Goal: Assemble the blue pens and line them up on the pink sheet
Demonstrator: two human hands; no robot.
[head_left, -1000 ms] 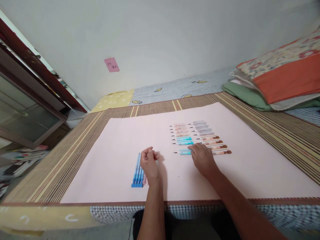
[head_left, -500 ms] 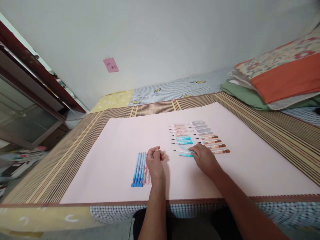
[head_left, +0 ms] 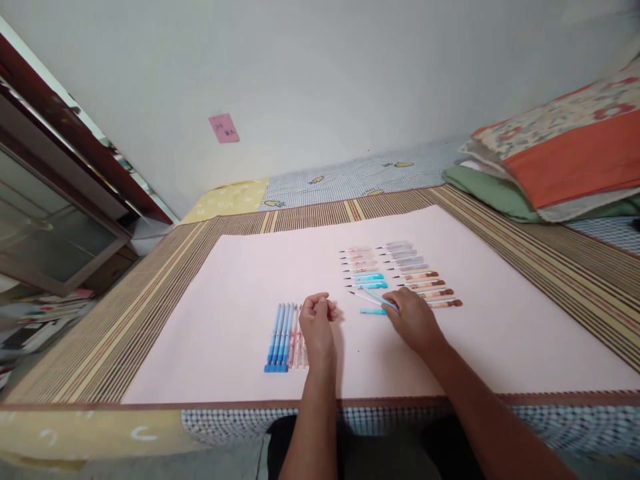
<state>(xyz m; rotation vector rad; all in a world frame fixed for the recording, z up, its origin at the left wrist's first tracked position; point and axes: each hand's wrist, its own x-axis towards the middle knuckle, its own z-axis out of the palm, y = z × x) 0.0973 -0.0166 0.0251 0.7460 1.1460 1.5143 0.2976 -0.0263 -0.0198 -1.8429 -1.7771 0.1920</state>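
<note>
Right hand: thumb and fingers of the right hand (head_left: 414, 321) are closed in a pinch on the near-side end of a light-blue barrel (head_left: 376, 295).
Light-blue barrel: lies at the fingertips, slanting away from the grip toward the left, its far end beyond the fingers; whether it is lifted off the surface cannot be told.
White refill: a thin, dark-tipped white refill (head_left: 364, 299) runs from its tip toward the same fingers, just beside the barrel; whether it is also gripped cannot be determined.
Turquoise barrel: one turquoise barrel (head_left: 371, 311) lies flat on the near side of the refill, its right end close to the fingers.
Left hand: fingers of the left hand (head_left: 319, 323) are curled inward, thumb near the index finger; any object within cannot be made out.
Finished-looking group: four blue pens (head_left: 277, 340) lie side by side, with pink pens (head_left: 295, 357) next to them, partly covered by the left hand.
Right-side rows: pale orange barrels (head_left: 361, 257), grey barrels (head_left: 407, 255) and brown-ended barrels (head_left: 443, 292) lie in two columns, white refills among them.
Glass-panelled cabinet: stands at far left (head_left: 40, 220); contents illegible.
Pink sheet: bears all pens; its surface (head_left: 200, 333) shows between the hands and broadly at both sides.
Edges: striped mat (head_left: 110, 320) borders the sheet left, right and beyond; the near edge passes beneath both forearms.
</note>
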